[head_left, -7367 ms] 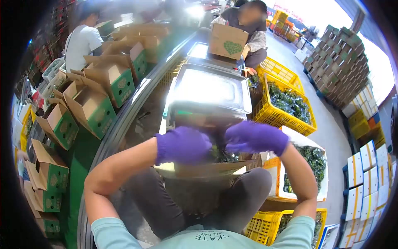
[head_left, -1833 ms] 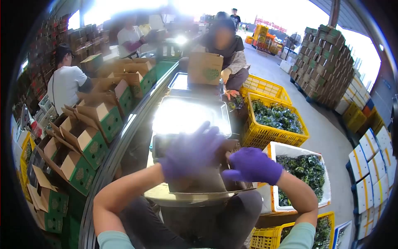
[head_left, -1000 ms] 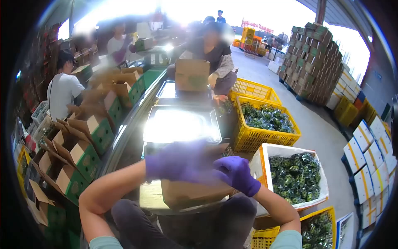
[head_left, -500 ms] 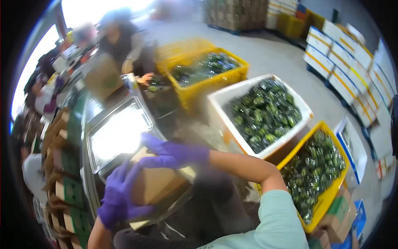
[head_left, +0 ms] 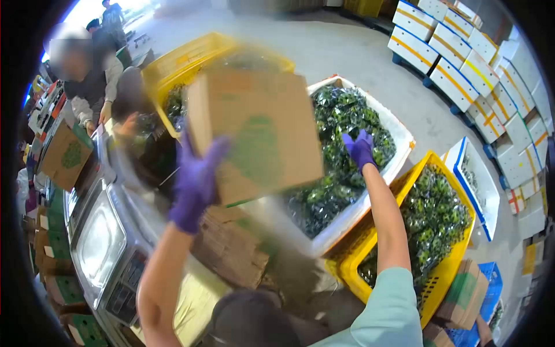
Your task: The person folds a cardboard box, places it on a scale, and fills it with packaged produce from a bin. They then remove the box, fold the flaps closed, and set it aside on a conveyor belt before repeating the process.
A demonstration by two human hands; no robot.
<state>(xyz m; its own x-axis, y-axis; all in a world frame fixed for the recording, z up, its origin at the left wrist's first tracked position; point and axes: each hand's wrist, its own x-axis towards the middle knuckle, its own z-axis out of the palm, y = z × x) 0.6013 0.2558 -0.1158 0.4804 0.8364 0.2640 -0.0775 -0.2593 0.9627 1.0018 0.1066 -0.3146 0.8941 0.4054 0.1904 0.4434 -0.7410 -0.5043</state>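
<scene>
A brown cardboard box [head_left: 260, 136] with a green printed mark hangs tilted in mid-air, slightly blurred. At its lower left edge my left hand [head_left: 196, 182], in a purple glove, grips it with the thumb across the printed face. My right hand [head_left: 360, 148], also gloved in purple, is apart from the box, fingers spread and nothing in them. It reaches over a white foam box [head_left: 399, 156] full of green produce in clear plastic wrap [head_left: 352, 124]. The cardboard box hides part of that foam box.
A metal scale [head_left: 101, 243] stands at left, near stacked cartons [head_left: 66, 289]. Yellow crates [head_left: 428, 289] [head_left: 191, 55] hold wrapped produce. A flattened cardboard piece [head_left: 231, 246] lies below. White boxes [head_left: 451, 75] are stacked at right. A co-worker [head_left: 87, 87] stands back left.
The cardboard box has gone from beside the scale, under both hands, up and to the right. My right hand has left it and moved over the foam box. The view has turned right.
</scene>
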